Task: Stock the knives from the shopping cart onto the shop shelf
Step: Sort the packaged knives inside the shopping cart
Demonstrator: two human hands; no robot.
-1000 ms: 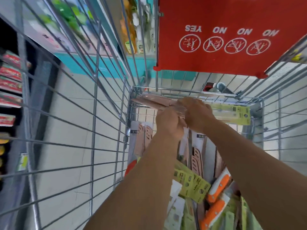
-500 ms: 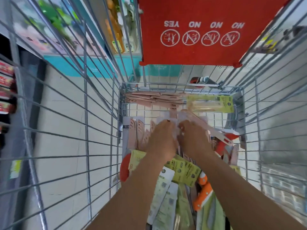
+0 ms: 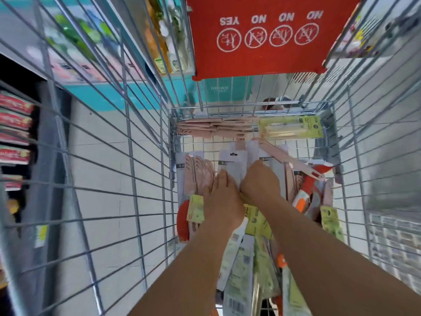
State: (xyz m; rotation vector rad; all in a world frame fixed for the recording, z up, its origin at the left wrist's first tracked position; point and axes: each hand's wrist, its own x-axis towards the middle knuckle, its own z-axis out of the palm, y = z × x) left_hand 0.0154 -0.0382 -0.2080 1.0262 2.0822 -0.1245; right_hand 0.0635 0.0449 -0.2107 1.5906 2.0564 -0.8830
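Observation:
I look down into a wire shopping cart (image 3: 250,108) filled with carded knives. My left hand (image 3: 224,195) lies with its fingers along a white-carded pink knife pack (image 3: 232,165) in the middle of the pile. Right beside it, my right hand (image 3: 259,184) has its knuckles up and fingers curled down around the same bundle of white cards. A stack of pink knife packs (image 3: 211,128) and a green-carded pack (image 3: 291,130) rest against the cart's far end. A loose pink knife (image 3: 289,159) lies slanted to the right.
Orange-handled knives (image 3: 304,199) and green-carded packs (image 3: 257,222) fill the near part of the cart. The red seat flap (image 3: 262,37) hangs above the far end. A dark shelf with red packets (image 3: 13,124) stands left; a teal display (image 3: 136,92) lies ahead.
Both hands left the pink packs at the cart's far end and dropped back onto the white-carded packs in the middle. The view tilted down.

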